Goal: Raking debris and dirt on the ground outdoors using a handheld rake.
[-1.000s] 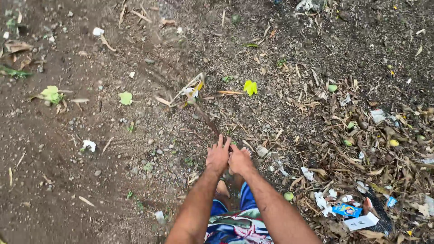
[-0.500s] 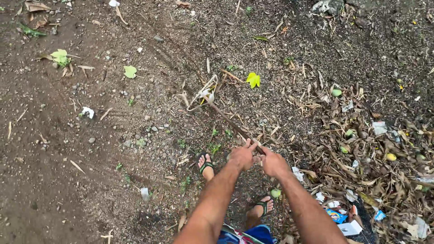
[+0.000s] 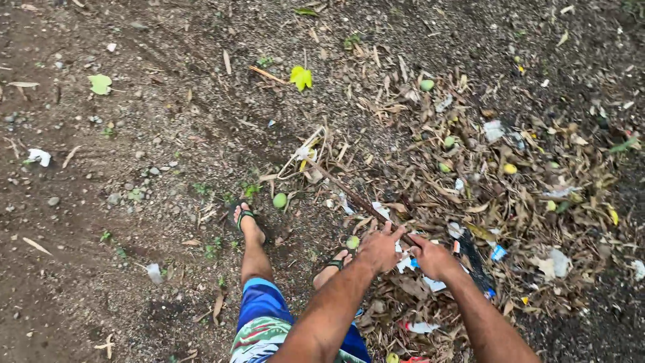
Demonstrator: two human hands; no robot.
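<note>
- Brown wooden rake handle point(image 3: 356, 198) runs diagonally from our hands up-left to the rake head point(image 3: 306, 158).
- Our left hand point(image 3: 379, 247) sits on the handle's near end, fingers partly spread over it; we can't tell if the grip is fully closed.
- Our right hand point(image 3: 433, 259) is just beside it, fingers curled around the handle.
- Rake head rests on the dirt at the left edge of the dry leaf pile point(image 3: 510, 195), a white scrap caught in its tines.
- Green round fruit point(image 3: 279, 200) lies near our left sandalled foot point(image 3: 245, 220); another, the second fruit point(image 3: 352, 242), is just beside our right foot point(image 3: 332, 265).
- Yellow-green leaf point(image 3: 301, 76) sits well above the rake head.
- Paper and plastic litter is mixed through the pile.
</note>
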